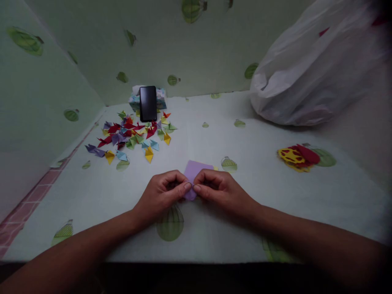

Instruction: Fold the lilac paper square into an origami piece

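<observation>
Fingertips of the left hand [162, 192] and right hand [219, 188] meet on the near edge of a lilac paper [196, 171], both pinching it low over the bench [251, 196], seemingly to press a crease. Folded paper pieces [131, 136] lie heaped far left, before a propped phone [148, 103].

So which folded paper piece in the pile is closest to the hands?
The yellow folded paper piece at the pile's near edge, nearest the left hand; the other pieces lie farther back toward the black phone.
</observation>
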`<move>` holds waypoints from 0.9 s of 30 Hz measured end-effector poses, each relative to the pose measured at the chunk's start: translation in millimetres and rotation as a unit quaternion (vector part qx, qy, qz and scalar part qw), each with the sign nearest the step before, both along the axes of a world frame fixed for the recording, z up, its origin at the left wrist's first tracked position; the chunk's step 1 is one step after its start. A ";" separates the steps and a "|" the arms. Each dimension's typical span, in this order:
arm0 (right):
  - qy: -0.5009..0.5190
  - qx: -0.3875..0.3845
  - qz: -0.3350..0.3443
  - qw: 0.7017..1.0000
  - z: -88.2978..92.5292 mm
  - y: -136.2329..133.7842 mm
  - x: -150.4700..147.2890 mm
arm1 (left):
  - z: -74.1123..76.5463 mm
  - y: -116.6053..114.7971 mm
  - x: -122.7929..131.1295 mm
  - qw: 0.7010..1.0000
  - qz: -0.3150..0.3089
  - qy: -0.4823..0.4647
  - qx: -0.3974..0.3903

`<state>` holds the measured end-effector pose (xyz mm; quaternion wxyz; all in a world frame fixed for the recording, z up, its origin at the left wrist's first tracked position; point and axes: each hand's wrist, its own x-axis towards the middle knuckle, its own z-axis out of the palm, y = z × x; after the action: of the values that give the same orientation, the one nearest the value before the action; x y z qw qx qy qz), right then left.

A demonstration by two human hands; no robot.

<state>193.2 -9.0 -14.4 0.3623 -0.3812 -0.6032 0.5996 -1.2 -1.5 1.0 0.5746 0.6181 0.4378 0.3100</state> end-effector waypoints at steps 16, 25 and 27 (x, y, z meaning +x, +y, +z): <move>0.047 -0.104 -0.004 0.993 -1.6 -2.9 -6.1 | -5.2 -4.9 2.2 0.994 0.079 -0.024 0.066; 0.065 -0.084 -0.002 0.994 -3.5 -0.7 -2.6 | -3.9 -3.9 3.2 0.994 0.095 -0.041 0.040; 0.061 -0.082 0.003 0.995 -2.5 -1.0 -2.5 | -3.5 -4.7 2.8 0.993 0.096 -0.036 0.050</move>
<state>190.7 -10.0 -16.9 0.3637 -0.3706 -0.5299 0.6705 1.6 -6.3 -2.5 0.5262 0.5898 0.4575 0.4074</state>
